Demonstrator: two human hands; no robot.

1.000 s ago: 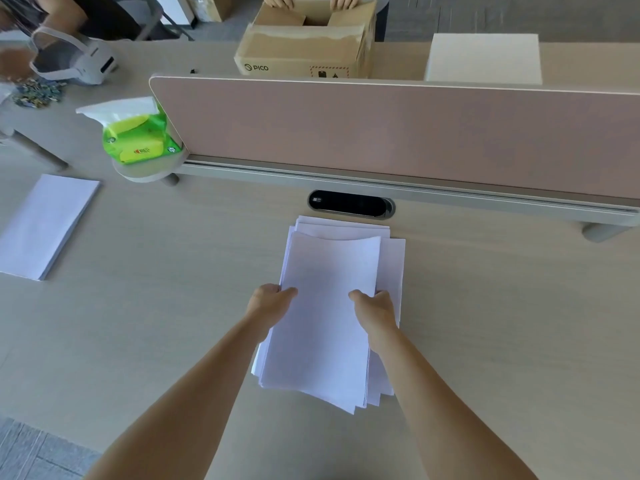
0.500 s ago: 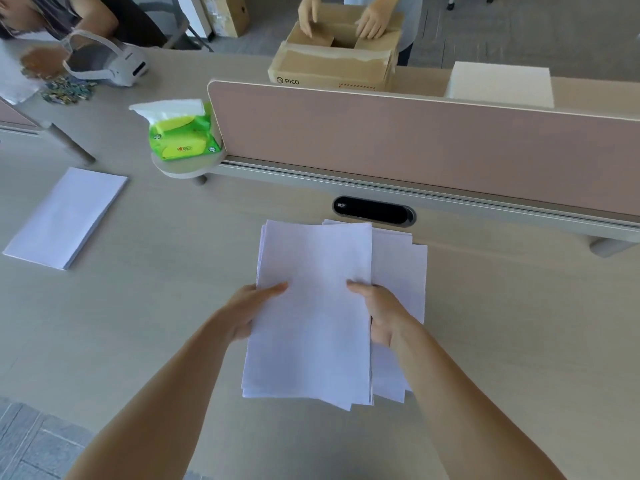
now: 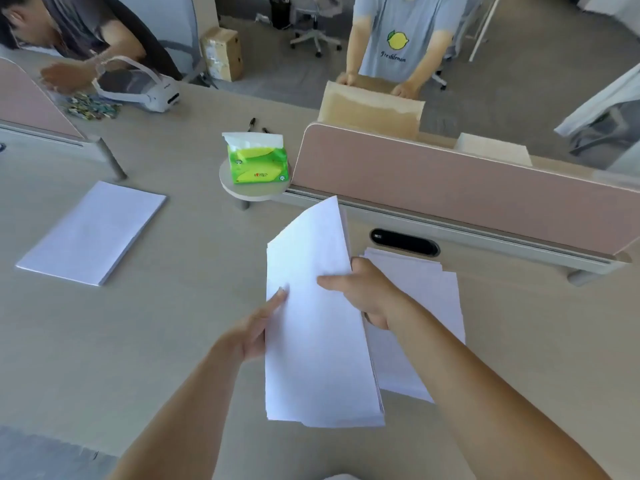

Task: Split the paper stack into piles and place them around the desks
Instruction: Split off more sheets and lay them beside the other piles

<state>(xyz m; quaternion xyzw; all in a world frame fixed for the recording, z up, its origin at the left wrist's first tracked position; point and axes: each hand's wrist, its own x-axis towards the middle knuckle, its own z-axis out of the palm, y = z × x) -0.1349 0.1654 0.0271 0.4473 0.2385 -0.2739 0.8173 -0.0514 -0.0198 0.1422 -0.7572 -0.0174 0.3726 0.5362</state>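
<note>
A sheaf of white paper (image 3: 315, 327) is lifted off the desk in both my hands. My left hand (image 3: 254, 332) grips its left edge, thumb on top. My right hand (image 3: 367, 292) grips its right edge, thumb across the top sheet. Under and to the right of it, the remaining paper stack (image 3: 426, 306) lies fanned on the desk (image 3: 173, 323). Another neat paper pile (image 3: 93, 232) lies on the desk at the left.
A pink divider panel (image 3: 450, 181) runs along the desk's back, with a black cable slot (image 3: 403, 241) below it. A green tissue pack (image 3: 258, 161) sits on a round shelf. Across the desks, one person holds a cardboard box (image 3: 370, 110); another sits near a white headset (image 3: 138, 86).
Both hands have lifted a sheaf off the stack and carried it up and to the left. The view has tilted up and swung left, showing more of the room.
</note>
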